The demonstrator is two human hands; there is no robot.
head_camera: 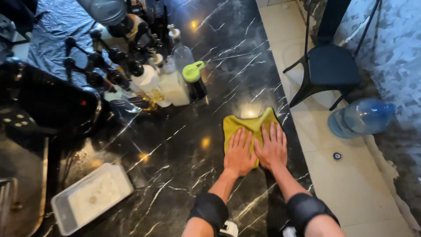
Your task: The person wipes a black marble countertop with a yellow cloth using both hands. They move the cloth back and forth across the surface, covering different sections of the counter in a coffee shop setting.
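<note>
White pump bottles (pixel 151 83) and a dark bottle with a green lid (pixel 193 81) cluster at the black marble counter (pixel 184 153) back edge, their yellowish labels apparently blurred; a blue water jug (pixel 360 116) lies on the floor.

Black marble-look counter (pixel 210 66) w/ white veins, warm light spots reflected on it. Cream tile floor (pixel 351 184) at 3 o'clock. Black metal chair (pixel 326 68) at 1 o'clock; big blue water jug (pixel 360 117) lying on floor at 3. Mottled grey wall (pixel 394 48) at 2.
</note>
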